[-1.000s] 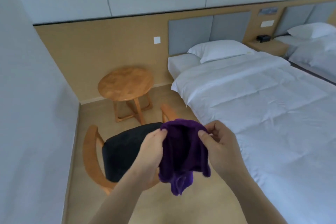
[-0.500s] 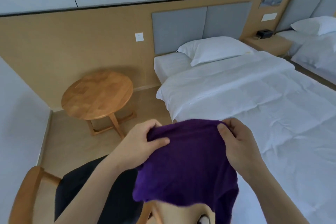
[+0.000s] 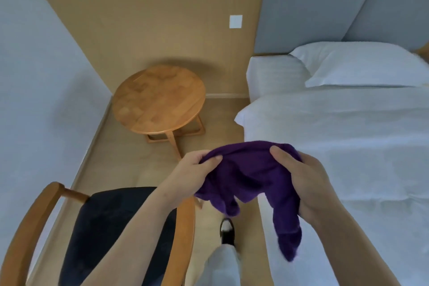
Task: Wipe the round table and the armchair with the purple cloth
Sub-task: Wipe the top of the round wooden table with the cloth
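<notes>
Both hands hold the purple cloth (image 3: 250,174) in the air in front of me. My left hand (image 3: 188,176) pinches its left top edge, and my right hand (image 3: 306,181) grips its right side, with a loose end hanging below. The round wooden table (image 3: 157,97) stands ahead by the wall corner, its top bare. The armchair (image 3: 111,227), with wooden arms and a dark seat, sits at lower left under my left forearm.
A bed (image 3: 348,137) with white sheets and a pillow (image 3: 362,65) fills the right side, close to my right hand. A white wall runs along the left. My leg and shoe (image 3: 227,230) stand on the narrow floor strip between the armchair and the bed.
The view has moved forward and tilted down, so the table is closer and the armchair is beside me. The cloth hangs looser, with one end trailing down on the right.
</notes>
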### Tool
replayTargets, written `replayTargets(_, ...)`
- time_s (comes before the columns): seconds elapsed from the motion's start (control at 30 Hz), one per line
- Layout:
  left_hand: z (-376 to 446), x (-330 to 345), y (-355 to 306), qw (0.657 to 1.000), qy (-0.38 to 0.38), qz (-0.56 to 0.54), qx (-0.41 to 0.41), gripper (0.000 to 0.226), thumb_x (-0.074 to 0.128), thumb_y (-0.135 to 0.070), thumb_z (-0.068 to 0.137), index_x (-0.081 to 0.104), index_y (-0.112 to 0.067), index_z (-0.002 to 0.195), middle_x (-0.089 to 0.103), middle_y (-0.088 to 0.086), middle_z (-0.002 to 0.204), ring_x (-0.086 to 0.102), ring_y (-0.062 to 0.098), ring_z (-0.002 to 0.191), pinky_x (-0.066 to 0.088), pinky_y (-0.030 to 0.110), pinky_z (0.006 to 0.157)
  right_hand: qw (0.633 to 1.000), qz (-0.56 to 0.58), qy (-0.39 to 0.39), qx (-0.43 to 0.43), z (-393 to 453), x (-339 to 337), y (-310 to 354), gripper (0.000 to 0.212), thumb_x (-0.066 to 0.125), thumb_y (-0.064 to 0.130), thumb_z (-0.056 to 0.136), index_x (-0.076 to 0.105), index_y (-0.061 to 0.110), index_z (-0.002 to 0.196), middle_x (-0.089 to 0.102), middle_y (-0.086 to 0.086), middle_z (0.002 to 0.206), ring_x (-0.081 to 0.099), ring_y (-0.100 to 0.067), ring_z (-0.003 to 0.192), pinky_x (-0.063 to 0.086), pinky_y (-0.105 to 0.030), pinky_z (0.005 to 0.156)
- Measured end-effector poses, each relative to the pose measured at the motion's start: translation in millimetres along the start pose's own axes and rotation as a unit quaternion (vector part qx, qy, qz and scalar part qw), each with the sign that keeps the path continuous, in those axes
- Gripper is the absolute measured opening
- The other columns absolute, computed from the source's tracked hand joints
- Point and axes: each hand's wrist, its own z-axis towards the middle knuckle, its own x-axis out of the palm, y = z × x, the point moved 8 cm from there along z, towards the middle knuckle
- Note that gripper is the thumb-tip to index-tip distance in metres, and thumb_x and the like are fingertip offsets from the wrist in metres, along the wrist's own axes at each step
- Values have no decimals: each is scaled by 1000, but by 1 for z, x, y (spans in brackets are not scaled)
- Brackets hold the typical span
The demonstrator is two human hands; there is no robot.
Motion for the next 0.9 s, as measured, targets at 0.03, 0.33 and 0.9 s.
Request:
replayTargets(0.03, 13, -11, -3, 1000, -11, -10, 0, 23, 52, -24, 105, 72, -16, 109, 77, 10, 100, 73, 26, 92, 58, 40, 86, 1000, -1, 16, 2, 19, 7, 7, 9, 70, 19, 94, 76, 13, 96, 79, -11, 89, 76, -28, 83, 63, -46, 79)
replayTargets(0.33, 159, -135, -44, 986, -163, -19, -6, 28, 47, -9, 104, 72, -16, 95, 63, 0, 70, 55, 15, 58, 41, 28, 50, 912, -288, 292, 2, 175, 125, 73, 30, 86, 32, 79, 73, 26, 104, 78, 6, 94, 76, -14, 84, 62, -34, 77)
replayTargets(0.9, 413, -262, -95, 943, -325, -68, -7, 20, 55, -5, 96, 72, -14, 93, 70, -5, 74, 61, 14, 68, 54, 40, 71, 940, -108, 321, -34, 451, 295, 170, 17, 59, 19, 103, 73, 18, 112, 77, -13, 102, 71, -36, 102, 54, -53, 87)
